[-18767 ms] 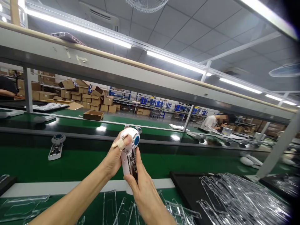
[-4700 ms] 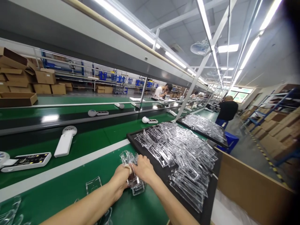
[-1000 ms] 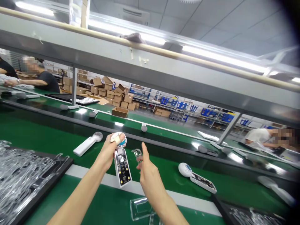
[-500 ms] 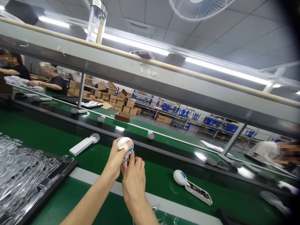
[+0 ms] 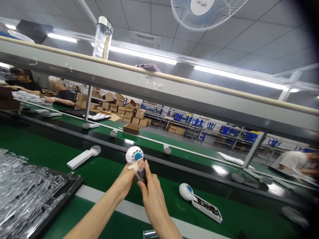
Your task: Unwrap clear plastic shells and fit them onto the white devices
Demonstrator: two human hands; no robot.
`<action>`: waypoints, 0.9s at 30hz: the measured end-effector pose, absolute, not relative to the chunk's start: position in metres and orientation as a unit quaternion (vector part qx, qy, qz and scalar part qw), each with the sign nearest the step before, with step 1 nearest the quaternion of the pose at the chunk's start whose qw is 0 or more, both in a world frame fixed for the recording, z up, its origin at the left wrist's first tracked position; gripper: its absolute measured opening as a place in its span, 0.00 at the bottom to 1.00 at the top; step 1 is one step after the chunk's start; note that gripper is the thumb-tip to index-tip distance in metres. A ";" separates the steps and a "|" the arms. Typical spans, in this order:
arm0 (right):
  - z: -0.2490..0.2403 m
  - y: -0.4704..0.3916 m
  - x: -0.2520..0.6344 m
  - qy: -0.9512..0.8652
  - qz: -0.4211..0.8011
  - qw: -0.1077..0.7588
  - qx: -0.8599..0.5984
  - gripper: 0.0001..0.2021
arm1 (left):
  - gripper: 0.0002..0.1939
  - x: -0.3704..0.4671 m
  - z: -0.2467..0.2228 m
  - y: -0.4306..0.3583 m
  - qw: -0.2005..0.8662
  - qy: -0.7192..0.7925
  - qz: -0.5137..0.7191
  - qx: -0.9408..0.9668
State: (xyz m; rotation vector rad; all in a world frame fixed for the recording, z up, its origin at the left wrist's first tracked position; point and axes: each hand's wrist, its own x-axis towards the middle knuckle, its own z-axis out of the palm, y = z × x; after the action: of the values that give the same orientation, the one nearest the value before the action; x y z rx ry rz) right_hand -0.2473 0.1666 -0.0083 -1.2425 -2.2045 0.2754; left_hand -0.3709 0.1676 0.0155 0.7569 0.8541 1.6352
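Between my two hands is a white handheld fan [image 5: 134, 154] with a round vented head and a blue hub. My left hand [image 5: 126, 179] grips it around the neck, its thumb wrapped in pale tape or a cover. My right hand [image 5: 155, 194] closes on the handle, where a dark interior shows along with some clear plastic. Fingers hide much of the handle. To the right on the green belt lies another white fan [image 5: 186, 192], its handle open on dark inner parts. A white fan with a closed handle [image 5: 81, 159] lies to the left.
A dark tray [image 5: 74, 189] heaped with clear plastic pieces [image 5: 27, 196] stands at the left. A grey rail [image 5: 107, 143] borders a further belt carrying more fans. Overhead runs a shelf [image 5: 199, 89] with a glass bottle [image 5: 102, 39]. People sit at the far left and right.
The held fan has turned, so its blue hub and vents show more fully. My right hand has shifted right and down along the handle. Both loose fans on the near belt have slid left.
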 end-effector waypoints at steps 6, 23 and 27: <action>0.009 0.189 -0.249 -0.731 0.256 0.389 -0.499 0.27 | 0.25 -0.365 0.020 0.176 0.488 0.438 0.693 0.300; -0.037 0.293 -0.275 -0.675 0.264 0.179 -0.665 0.30 | 0.29 -0.501 0.014 0.235 0.226 0.746 0.503 0.373; -0.036 0.284 -0.262 -0.715 0.230 0.139 -0.646 0.25 | 0.29 -0.597 0.004 0.228 0.117 0.825 0.454 0.314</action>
State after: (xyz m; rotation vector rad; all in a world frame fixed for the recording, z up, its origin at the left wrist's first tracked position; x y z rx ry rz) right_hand -0.2624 0.2838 -0.0364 -1.8664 -2.0668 0.6661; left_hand -0.5971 0.2277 0.0039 0.9208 2.4163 1.3304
